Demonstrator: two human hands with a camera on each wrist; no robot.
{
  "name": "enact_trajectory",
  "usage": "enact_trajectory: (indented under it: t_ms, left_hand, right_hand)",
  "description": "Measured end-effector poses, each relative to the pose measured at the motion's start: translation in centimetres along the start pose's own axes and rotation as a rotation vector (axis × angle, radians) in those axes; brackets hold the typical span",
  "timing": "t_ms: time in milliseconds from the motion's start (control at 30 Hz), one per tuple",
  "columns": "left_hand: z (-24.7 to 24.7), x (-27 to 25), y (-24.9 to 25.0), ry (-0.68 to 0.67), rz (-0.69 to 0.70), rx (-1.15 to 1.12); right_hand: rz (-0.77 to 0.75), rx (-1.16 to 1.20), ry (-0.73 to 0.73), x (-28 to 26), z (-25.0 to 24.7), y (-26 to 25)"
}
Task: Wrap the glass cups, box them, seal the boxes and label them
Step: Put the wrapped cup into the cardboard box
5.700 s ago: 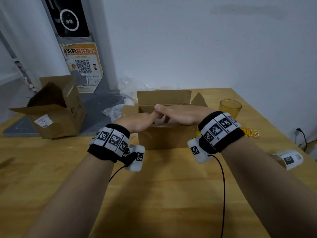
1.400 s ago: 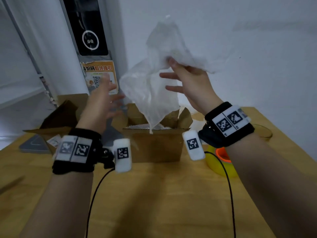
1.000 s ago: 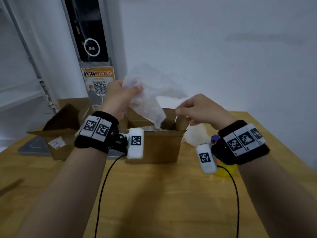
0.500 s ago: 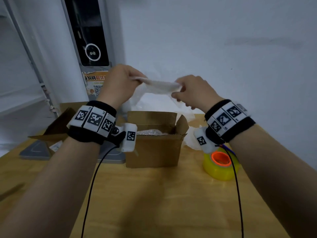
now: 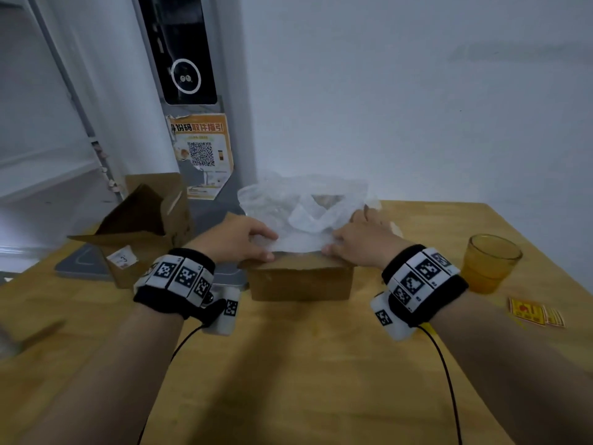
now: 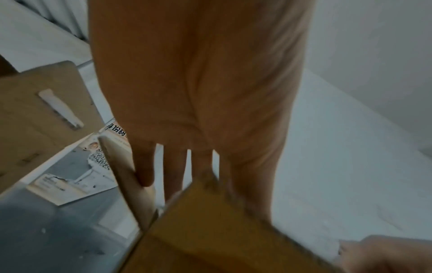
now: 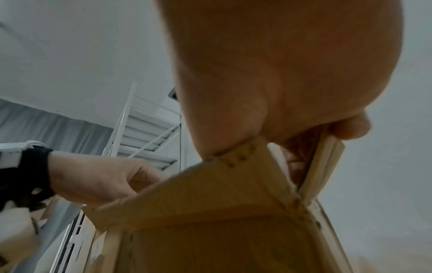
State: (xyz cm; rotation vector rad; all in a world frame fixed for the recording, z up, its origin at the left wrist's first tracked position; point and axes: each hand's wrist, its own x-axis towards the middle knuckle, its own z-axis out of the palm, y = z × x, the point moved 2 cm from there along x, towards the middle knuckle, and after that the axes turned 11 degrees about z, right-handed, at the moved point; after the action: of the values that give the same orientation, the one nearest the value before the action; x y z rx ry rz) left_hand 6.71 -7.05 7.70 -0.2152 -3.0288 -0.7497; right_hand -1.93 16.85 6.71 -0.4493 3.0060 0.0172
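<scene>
On the wooden table (image 5: 288, 364), a spare open cardboard box (image 5: 141, 229) sits at left, then the left hand (image 5: 234, 240) and right hand (image 5: 359, 244), fingers flat, press crinkled white wrapping paper (image 5: 301, 220) onto the small brown carton (image 5: 301, 281). Half a second ago they held that paper stretched in the air above it. Farther right stands a smooth amber glass cup (image 5: 489, 261), unwrapped.

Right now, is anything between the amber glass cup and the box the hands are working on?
Only the right hand at that end of the box. White packing paper covers its opening under both hands. The amber glass cup stands unwrapped on bare table.
</scene>
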Motion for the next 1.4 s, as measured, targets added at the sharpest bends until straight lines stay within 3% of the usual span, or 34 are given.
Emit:
enact_trajectory:
  t_ms: [67, 200, 367, 433, 600, 733, 967, 1400]
  left_hand:
    - [0.9, 0.1, -0.9, -0.057, -0.029, 0.015]
    - [1.7, 0.2, -2.1, -0.103, -0.048, 0.091]
    - [2.2, 0.7, -2.6, -0.125, -0.012, 0.215]
    - [2.5, 0.8, -2.4, -0.088, 0.011, 0.215]
    - [2.6, 2.0, -3.2, -0.045, -0.032, 0.218]
    - [1.6, 3.1, -3.7, -0.195, -0.098, 0.272]
    - [1.3, 2.9, -5.5, -0.107, 0.051, 0.004]
    - [1.9, 3.4, -3.5, -0.270, -0.109, 0.221]
  right_hand:
    - [0.062, -0.003, -0.005, -0.1, 0.7, 0.2]
    - [0.077, -0.067, 0.124, -0.8, 1.0, 0.4]
    - [-0.087, -0.135, 0.231, -0.2, 1.2, 0.0]
    - [-0.157, -0.152, 0.204, 0.6, 1.2, 0.0]
    - [-0.085, -0.144, 0.113, 2.0, 0.0, 0.3]
    - [-0.144, -0.123, 0.047, 3.7, -0.7, 0.9]
    - [-0.298, -0.007, -0.192, 5.1, -0.4, 2.4]
    - [-0.426, -0.254, -0.141, 5.8, -0.4, 0.5]
